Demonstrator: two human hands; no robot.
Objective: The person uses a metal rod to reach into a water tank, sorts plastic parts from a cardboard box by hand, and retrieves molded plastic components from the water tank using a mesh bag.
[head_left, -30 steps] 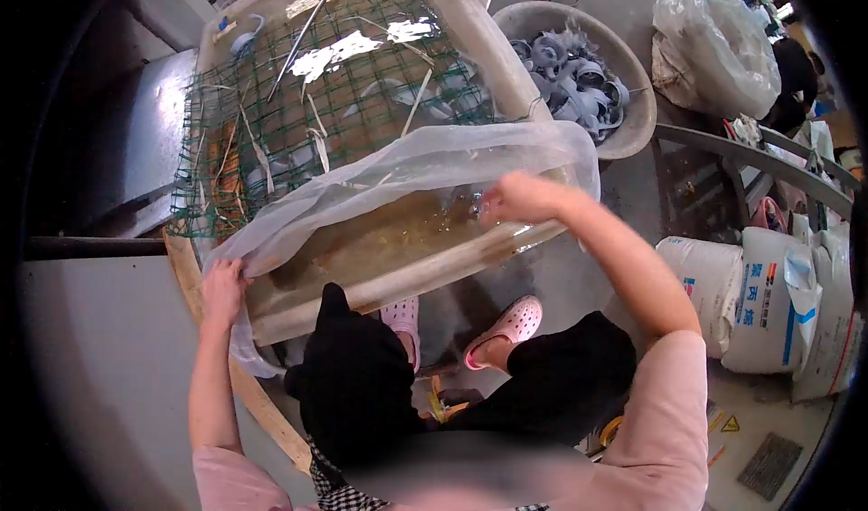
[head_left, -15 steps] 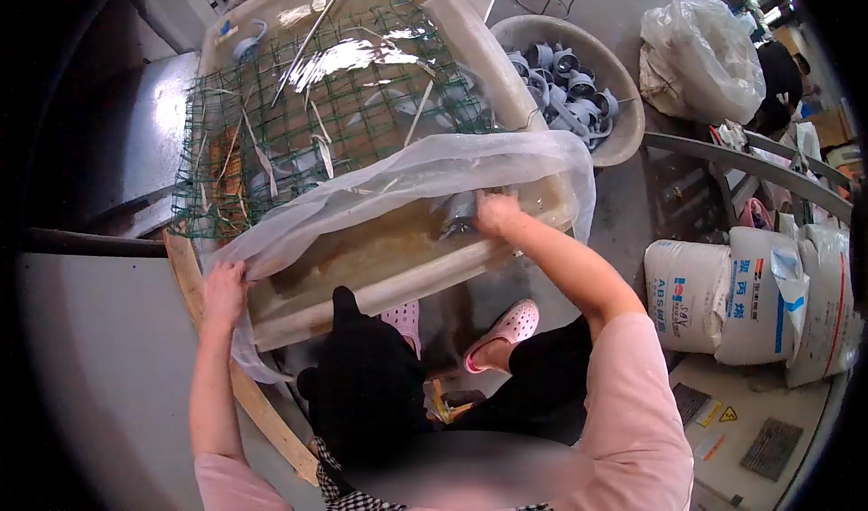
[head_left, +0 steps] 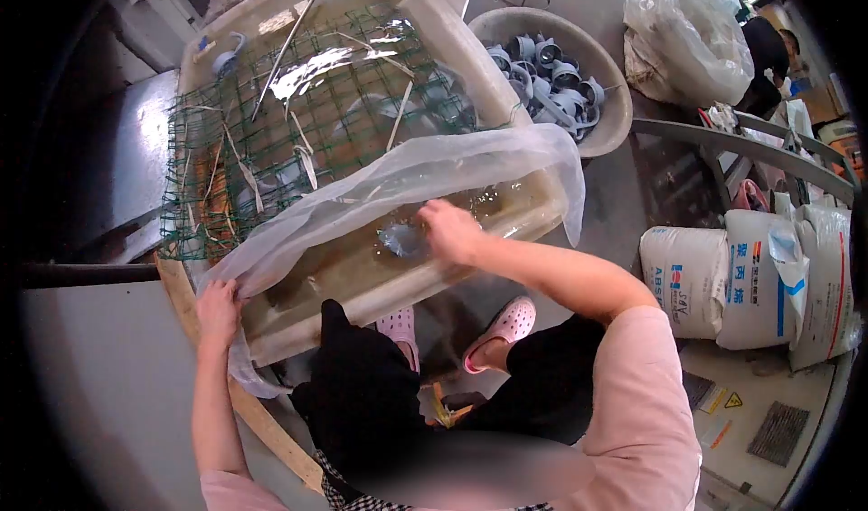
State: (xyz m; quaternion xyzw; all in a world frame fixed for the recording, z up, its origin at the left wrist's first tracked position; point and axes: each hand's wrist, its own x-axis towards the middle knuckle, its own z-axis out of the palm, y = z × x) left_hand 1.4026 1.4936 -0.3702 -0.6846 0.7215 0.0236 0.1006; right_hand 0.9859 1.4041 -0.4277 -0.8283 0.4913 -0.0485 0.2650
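Observation:
At the left front corner of a water-filled tub (head_left: 533, 212), my left hand (head_left: 220, 310) is closed on the edge of a translucent white mesh cloth (head_left: 362, 181). The cloth stretches across the tub to its right side. My right hand (head_left: 449, 232) is over the front strip of water, fingers bent and partly blurred. Just left of its fingers a grey-blue piece (head_left: 402, 240) lies in the water; whether the fingers touch it I cannot tell. Behind the cloth, a green net (head_left: 348, 104) with white strips covers the water, with grey parts beneath.
A round basin (head_left: 615, 118) of grey plastic parts stands behind right. Farther right are a clear plastic bag (head_left: 692, 45), a curved metal rail (head_left: 750, 145) and white sacks (head_left: 683, 280). A person in black (head_left: 768, 59) is at the far right. A thin rod (head_left: 294, 36) crosses the tub.
My right hand has moved left through the front water, and the grey-blue piece now shows beside it. My left hand keeps its hold on the cloth. The view has shifted slightly.

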